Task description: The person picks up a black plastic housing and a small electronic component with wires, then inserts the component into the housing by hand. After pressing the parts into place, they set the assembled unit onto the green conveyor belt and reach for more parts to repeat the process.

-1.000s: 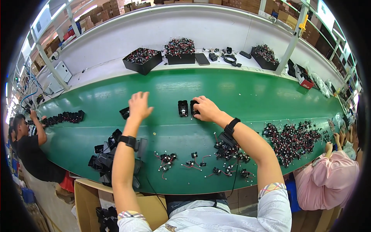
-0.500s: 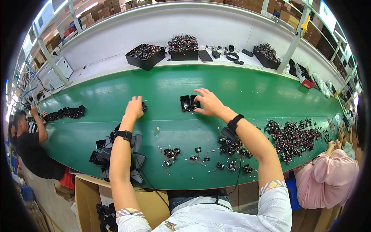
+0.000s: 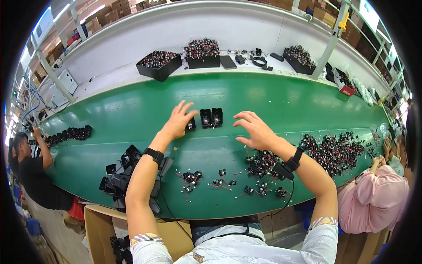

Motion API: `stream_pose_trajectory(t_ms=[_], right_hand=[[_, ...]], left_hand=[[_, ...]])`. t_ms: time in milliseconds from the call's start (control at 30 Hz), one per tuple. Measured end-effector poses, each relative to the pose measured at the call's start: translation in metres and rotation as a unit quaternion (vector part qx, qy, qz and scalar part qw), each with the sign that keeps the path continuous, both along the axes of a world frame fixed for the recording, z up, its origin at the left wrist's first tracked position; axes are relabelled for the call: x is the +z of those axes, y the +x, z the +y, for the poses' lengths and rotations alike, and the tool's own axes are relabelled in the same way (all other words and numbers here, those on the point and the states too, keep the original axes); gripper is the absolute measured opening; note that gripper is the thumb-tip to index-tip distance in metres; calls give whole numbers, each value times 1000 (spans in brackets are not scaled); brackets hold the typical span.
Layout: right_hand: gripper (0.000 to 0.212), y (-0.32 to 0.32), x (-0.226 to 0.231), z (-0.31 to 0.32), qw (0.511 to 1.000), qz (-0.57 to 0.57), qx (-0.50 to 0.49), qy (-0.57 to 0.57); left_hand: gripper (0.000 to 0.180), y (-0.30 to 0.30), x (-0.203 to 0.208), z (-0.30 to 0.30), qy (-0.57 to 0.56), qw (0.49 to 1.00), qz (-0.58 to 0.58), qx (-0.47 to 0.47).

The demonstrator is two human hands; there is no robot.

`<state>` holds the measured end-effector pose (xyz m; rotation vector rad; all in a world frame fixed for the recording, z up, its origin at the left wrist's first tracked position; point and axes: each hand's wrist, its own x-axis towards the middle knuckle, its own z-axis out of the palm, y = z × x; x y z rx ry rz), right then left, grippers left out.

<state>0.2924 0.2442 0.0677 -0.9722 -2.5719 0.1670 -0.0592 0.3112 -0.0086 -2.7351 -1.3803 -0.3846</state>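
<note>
Two black plastic housings [image 3: 211,118] with small parts and red wires inside stand side by side on the green table [image 3: 246,97]. A third black housing [image 3: 190,124] sits just left of them, partly hidden by my left hand [image 3: 176,122]. That hand is over its left side with fingers spread; whether they touch it is unclear. To the right of the pair, my right hand [image 3: 258,132] hovers open and holds nothing. Beside my left forearm lies a heap of black housings [image 3: 121,178].
Small wired parts lie in a pile [image 3: 263,165] under my right forearm, in loose groups [image 3: 190,179] and in a larger heap [image 3: 332,152]. Filled black bins [image 3: 159,66] stand on the back shelf. Co-workers sit left [image 3: 39,176] and right [image 3: 371,198]. An open carton [image 3: 99,226] is below the edge.
My left hand has moved right, and the third housing is now closer to the pair. My right hand has drawn back from the pair, slightly right and down.
</note>
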Motion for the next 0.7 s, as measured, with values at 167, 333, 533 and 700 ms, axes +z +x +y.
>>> stream_pose_trajectory(t_ms=[167,333,533,700], right_hand=[[39,4,13,-15,999,38,2,-13],[32,-40,-10,-47,980,-126,34,-151],[30,-56,-45,-77,979,-119,128,-101],[21,-55,-54,-68,977,-93,145,-124]], left_hand=[[101,-6,16,-3,-169,973,-130,93],[95,-13,-1,-1,-116,986,-82,88],[87,2,6,-18,-93,986,-97,101],[60,-43,56,-72,-29,992,-106,63]])
